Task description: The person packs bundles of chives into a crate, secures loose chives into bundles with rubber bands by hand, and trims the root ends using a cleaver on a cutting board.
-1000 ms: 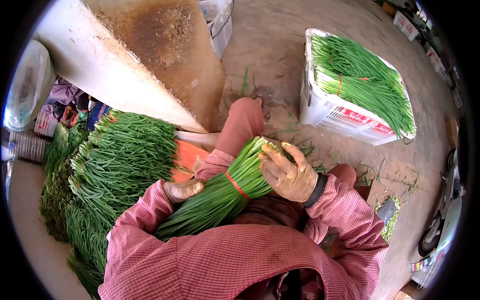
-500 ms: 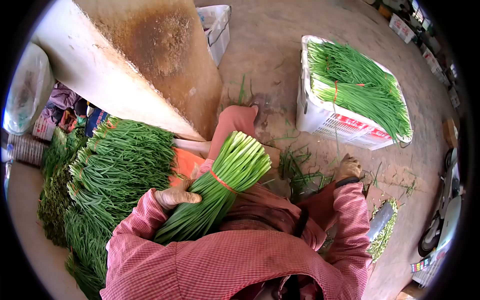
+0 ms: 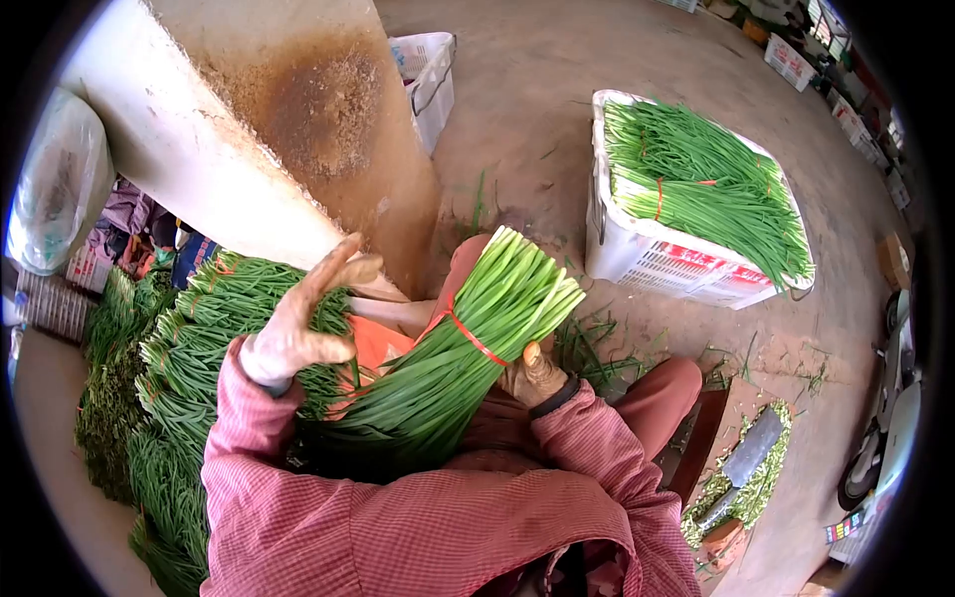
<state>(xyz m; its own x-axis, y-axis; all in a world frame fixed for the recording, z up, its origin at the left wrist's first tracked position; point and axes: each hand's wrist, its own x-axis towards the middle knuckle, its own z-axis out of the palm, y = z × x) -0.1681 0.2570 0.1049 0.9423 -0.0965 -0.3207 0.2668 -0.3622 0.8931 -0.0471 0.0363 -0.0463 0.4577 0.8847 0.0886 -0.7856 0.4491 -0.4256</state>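
A large bundle of green stalks [image 3: 438,368], tied with a red band [image 3: 476,336], lies slanted across the lap, its pale cut ends toward the upper right. My right hand [image 3: 535,376], in a stained glove, grips the bundle from below near the band, thumb on its side. To the left, my left hand [image 3: 313,318] is raised above the leafy end with its fingers spread, holding nothing. Beneath and beyond it rests a big pile of similar green bundles [image 3: 239,338]. An orange sheet [image 3: 378,343] shows between the pile and the held bundle.
A white crate [image 3: 657,261] full of tied bundles stands on the floor at the upper right. A cleaver [image 3: 754,448] lies among chopped bits on a board at the right. A stained pillar [image 3: 328,109] rises at the upper left, with another white crate [image 3: 434,95] behind it.
My right hand has come back from the floor side to grip the bundle. My left hand has let go and lifted with fingers spread. The bundle's cut ends have shifted right.
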